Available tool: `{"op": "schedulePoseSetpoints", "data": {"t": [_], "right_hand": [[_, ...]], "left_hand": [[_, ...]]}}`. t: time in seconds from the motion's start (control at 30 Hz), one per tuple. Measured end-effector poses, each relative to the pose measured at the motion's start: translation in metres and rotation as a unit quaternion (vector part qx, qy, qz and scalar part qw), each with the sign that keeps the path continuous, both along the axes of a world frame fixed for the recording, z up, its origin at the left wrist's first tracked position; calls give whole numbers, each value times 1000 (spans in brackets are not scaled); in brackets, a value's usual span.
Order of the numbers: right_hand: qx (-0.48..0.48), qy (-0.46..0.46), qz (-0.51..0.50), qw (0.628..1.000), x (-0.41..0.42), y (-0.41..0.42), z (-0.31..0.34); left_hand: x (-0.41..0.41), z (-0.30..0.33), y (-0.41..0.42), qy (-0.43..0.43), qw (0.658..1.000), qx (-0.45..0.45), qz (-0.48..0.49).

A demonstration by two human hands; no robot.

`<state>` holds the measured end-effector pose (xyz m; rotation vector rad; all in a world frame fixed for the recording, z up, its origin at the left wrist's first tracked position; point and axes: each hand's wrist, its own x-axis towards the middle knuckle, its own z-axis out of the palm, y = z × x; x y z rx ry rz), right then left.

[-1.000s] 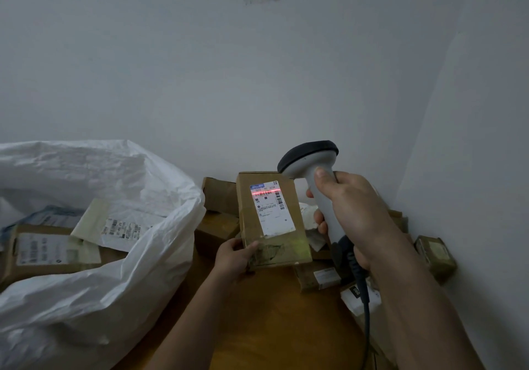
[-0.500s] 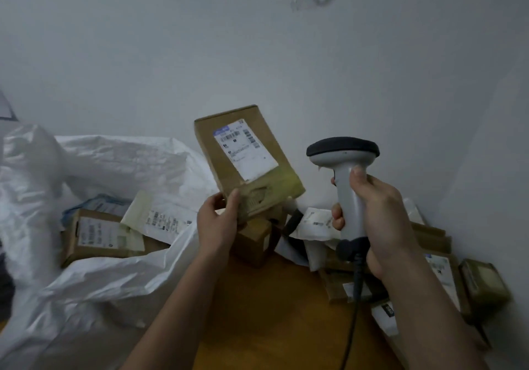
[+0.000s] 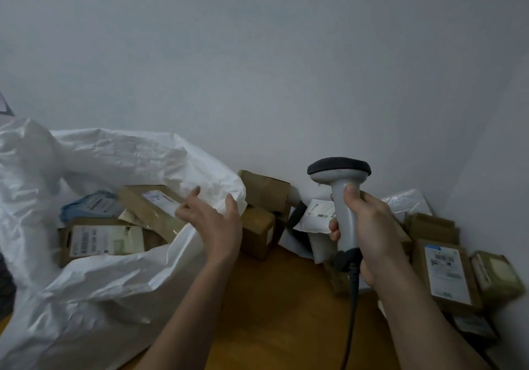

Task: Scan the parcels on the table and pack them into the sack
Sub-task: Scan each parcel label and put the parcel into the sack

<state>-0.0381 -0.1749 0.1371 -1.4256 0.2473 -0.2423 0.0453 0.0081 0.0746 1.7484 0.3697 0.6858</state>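
The brown parcel [image 3: 156,208] no longer sits in the left hand [image 3: 213,222] but lies tilted inside the white sack [image 3: 94,281] atop other boxes, and that hand, now empty with fingers spread, hovers at the sack's rim.

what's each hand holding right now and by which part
The right hand grips the barcode scanner by its grey handle, below the head. The left hand holds nothing; its fingers are spread at the sack mouth.
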Motion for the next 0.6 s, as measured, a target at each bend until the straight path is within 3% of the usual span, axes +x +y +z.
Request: {"op": "schedulePoseSetpoints", "data": {"t": [0.2,0.4,0.6], "right_hand": [[20,24,-32,999,14,-23,-20],[8,63,-62,996,34,-52,-44],[10,92,-70,993,72,-80,-72]], "left_hand": [[8,-35,-52,-6,976,166,-144],[36,-108,-90,146,939,196,-241],[87,-156,-105,240,885,294,-269]]}}
